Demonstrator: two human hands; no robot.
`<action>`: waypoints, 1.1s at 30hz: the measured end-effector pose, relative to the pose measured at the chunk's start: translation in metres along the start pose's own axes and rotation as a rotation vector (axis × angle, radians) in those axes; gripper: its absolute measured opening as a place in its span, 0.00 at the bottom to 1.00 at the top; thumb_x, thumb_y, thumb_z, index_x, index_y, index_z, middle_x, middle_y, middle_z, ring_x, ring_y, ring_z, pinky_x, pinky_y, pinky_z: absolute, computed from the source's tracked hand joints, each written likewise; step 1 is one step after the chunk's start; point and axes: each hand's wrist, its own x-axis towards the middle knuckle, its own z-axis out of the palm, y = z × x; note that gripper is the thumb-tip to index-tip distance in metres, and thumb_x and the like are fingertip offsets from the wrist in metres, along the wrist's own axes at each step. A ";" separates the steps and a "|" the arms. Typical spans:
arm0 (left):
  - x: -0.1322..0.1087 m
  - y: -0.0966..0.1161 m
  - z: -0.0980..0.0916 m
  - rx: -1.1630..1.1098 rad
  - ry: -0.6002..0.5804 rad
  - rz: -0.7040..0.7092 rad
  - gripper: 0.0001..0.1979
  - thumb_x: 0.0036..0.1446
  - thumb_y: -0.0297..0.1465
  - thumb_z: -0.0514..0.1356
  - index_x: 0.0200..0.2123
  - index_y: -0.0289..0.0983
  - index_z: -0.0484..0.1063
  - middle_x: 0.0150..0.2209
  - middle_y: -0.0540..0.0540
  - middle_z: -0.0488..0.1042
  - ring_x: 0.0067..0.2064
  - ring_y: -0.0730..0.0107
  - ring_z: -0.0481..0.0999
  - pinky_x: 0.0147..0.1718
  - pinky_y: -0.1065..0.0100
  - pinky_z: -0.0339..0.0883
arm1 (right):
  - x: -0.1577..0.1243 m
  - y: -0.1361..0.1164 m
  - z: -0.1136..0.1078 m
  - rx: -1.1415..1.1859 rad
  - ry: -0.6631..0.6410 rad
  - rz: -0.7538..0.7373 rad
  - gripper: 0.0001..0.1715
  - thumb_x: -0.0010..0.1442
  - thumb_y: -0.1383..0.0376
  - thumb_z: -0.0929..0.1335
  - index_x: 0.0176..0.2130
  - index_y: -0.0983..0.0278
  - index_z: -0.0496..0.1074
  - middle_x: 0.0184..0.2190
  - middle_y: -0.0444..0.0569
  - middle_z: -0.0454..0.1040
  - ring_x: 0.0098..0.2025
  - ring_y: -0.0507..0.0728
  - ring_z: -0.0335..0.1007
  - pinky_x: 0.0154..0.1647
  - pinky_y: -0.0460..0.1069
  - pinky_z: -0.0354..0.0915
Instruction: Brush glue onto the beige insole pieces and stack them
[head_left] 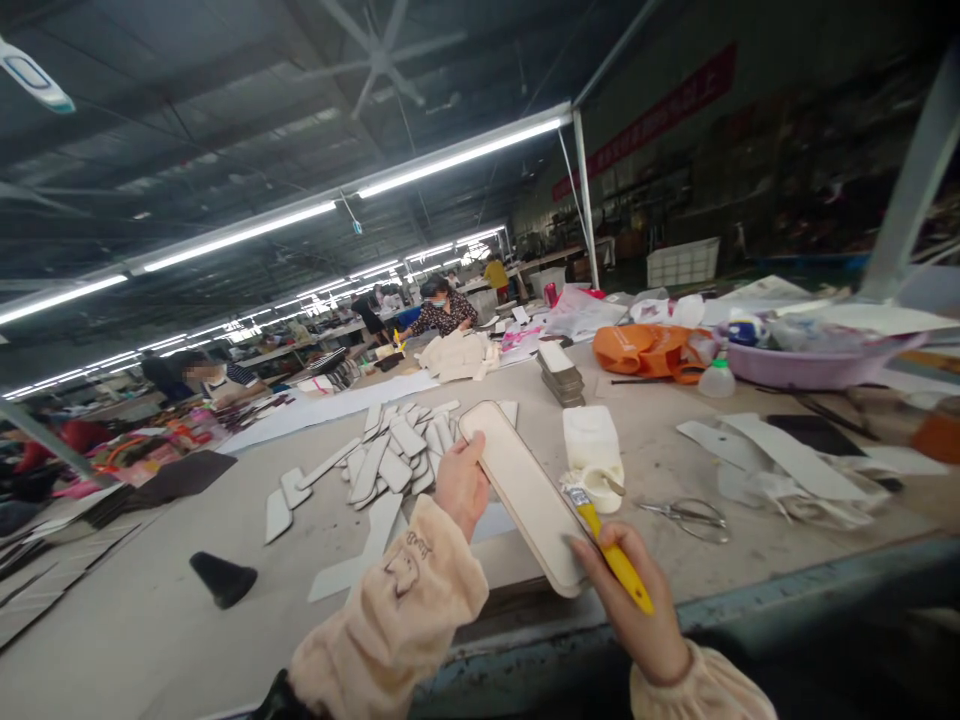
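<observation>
Cream, long, round-cornered flat panel (pixel 525 490) held tilted above near edge of grey-beige worktable (pixel 150 620), between both hands. Left hand (pixel 461 483) pinches its far end, thumb on top face. Right hand (pixel 634 595) grips flat paintbrush with yellow handle (pixel 622 565), thumb also on panel's near end; hands apart. Bristles by panel's right edge, contact unclear. Just beyond: white plastic cut-open container (pixel 592 440). Metal scissors (pixel 690 518) right of it. Heap of small white flat pieces (pixel 394 450) left of panel; black cone-shaped object (pixel 221 578) farther left, lying on its side.
</observation>
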 end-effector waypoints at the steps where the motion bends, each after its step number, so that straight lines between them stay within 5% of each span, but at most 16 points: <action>1: 0.001 0.001 0.001 0.001 0.002 -0.001 0.05 0.53 0.27 0.65 0.28 0.32 0.72 0.26 0.47 0.78 0.33 0.69 0.79 0.44 0.64 0.71 | 0.000 0.000 0.000 -0.004 -0.005 0.006 0.14 0.57 0.59 0.70 0.35 0.58 0.59 0.23 0.38 0.59 0.22 0.50 0.57 0.21 0.45 0.60; 26: 0.031 -0.008 -0.004 -0.001 0.024 -0.096 0.05 0.56 0.26 0.62 0.28 0.32 0.71 0.25 0.46 0.78 0.31 0.68 0.80 0.42 0.64 0.73 | 0.000 0.000 0.007 -0.056 -0.046 0.004 0.15 0.57 0.61 0.70 0.36 0.59 0.58 0.21 0.35 0.57 0.20 0.48 0.55 0.22 0.44 0.58; 33: 0.022 -0.010 -0.002 -0.050 -0.053 -0.110 0.06 0.52 0.30 0.66 0.31 0.33 0.73 0.28 0.44 0.79 0.40 0.61 0.81 0.47 0.61 0.72 | -0.003 0.008 0.010 -0.092 0.017 -0.042 0.16 0.56 0.59 0.71 0.36 0.59 0.58 0.20 0.35 0.57 0.18 0.48 0.55 0.19 0.44 0.59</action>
